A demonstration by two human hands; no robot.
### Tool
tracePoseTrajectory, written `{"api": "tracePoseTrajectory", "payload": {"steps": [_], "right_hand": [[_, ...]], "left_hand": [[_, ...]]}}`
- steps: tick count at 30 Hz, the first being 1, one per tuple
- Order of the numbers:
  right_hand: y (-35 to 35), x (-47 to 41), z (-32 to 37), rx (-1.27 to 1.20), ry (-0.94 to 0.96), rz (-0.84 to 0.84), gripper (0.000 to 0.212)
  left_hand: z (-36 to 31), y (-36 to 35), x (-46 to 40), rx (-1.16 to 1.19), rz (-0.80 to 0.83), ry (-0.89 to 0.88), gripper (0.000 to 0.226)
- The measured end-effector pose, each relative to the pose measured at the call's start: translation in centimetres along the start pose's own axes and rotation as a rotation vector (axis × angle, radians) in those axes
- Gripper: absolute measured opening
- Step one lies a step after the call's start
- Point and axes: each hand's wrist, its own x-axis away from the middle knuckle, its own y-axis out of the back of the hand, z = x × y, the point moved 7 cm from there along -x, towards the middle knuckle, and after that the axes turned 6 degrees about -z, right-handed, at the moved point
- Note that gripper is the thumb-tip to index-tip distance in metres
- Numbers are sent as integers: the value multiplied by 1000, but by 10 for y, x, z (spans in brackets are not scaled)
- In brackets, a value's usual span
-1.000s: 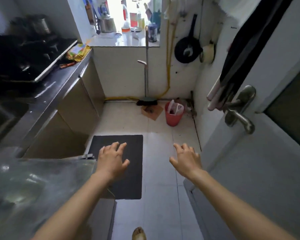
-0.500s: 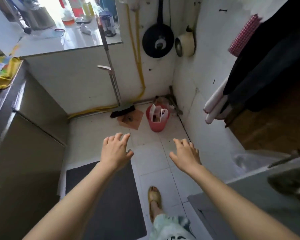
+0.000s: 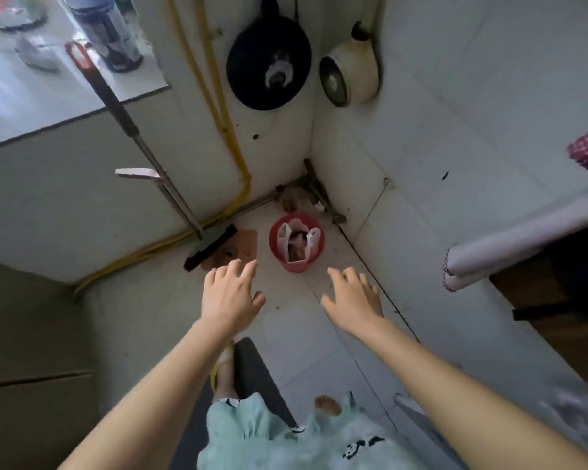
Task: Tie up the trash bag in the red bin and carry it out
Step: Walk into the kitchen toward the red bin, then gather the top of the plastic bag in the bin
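The head view looked down into a corner of a small room with white tiled walls; the round red bin (image 3: pixel 296 244) stood on the pale tile floor (image 3: pixel 296 320) near that corner, and a thin white trash bag (image 3: pixel 287 239) sat inside it with its two loop handles sticking up and its mouth open. The left hand (image 3: pixel 230 295) and the right hand (image 3: pixel 352 298) were both stretched out in front, fingers spread wide, holding nothing; they were apart from the bin and just short of it, with bare floor between them. A broom (image 3: pixel 209 247) with a long straight pole leaned on the wall just left of the bin, over a flat brown dustpan (image 3: pixel 245 245). A round black pan (image 3: pixel 269 67) hung on the wall above; a dark mat (image 3: pixel 255 374) lay under the person's feet.
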Motion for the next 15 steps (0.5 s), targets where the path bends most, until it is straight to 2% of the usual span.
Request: {"api": "tracePoseTrajectory", "payload": {"steps": [8,15], "right_hand": [[-14,-105,51,-83,-283,-9,54],[-47,-200,53,-157,-355,-28,56]], "left_hand": [[50,-5,-161,-68,113,-243,60],[39,-70,-276,-75,191,-336,63]]}}
